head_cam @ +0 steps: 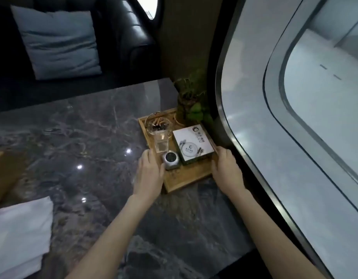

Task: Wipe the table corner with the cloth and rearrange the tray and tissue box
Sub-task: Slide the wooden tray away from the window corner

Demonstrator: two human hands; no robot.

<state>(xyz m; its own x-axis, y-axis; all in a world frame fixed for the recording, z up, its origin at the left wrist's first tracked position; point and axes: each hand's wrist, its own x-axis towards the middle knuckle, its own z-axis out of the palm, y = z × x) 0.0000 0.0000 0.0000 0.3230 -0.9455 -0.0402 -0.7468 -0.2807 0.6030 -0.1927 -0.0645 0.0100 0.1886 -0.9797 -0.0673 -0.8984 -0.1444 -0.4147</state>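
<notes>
A wooden tray point(186, 178) lies on the dark marble table point(89, 137) near its far right corner. My left hand point(149, 172) grips the tray's left edge and my right hand point(226, 168) grips its right edge. On the tray stand a white tissue box point(192, 144), a glass ashtray with cigarette butts point(158, 123), a clear glass point(161, 143), a small silver round tin point(170, 160) and a potted plant point(191, 105). A white cloth point(19, 234) lies folded at the table's near left.
A curved window wall point(275, 117) runs close along the table's right side. A black leather sofa point(123, 41) with a blue-grey cushion point(57, 41) stands behind the table. A brown object point(2, 174) shows at the left edge.
</notes>
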